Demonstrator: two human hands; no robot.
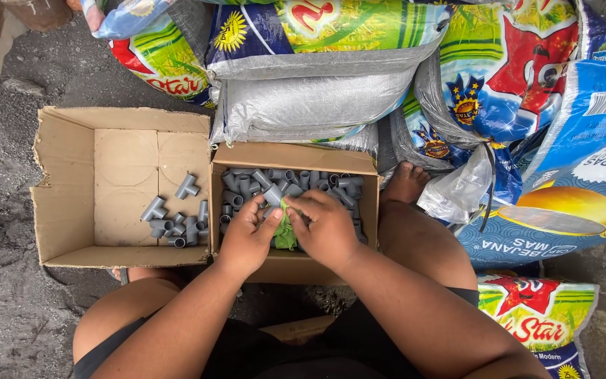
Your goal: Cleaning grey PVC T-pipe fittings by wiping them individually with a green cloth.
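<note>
Grey pipe fitting [273,194] sits pinched in your left hand [247,238] at frame centre, your right hand [327,228] closed on a green cloth [285,231]. The left box [64,182] holds few fittings (roughly a dozen); the centre box [296,156] stays crowded, so most remains, I judge.

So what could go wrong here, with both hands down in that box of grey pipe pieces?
The green cloth bunched between the left hand and right hand hides the grey tee fitting at the fingertips, so it might slip back into the full box unnoticed. The bare foot rests right beside that box, so a dropped fitting could land on it. The sacks leaning over the box's back edge may slump in.
</note>
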